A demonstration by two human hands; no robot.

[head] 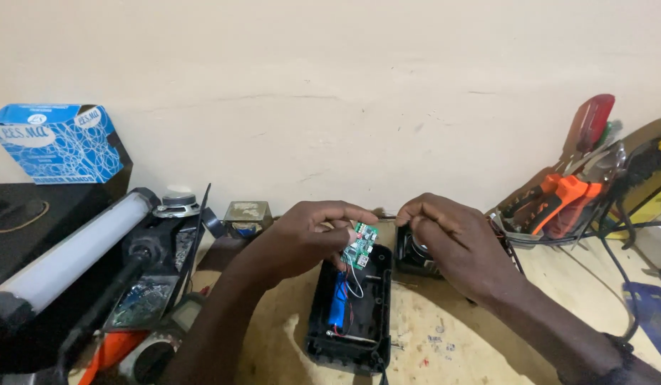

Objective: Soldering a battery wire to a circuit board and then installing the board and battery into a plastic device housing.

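Left hand, wrist bent, fingers pinched on a green circuit board; right hand fingers closed together around a thin tool, just beside it.

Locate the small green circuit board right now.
Head view, centre: the green circuit board is pinched in the left hand, just above the open black casing with its blue battery.
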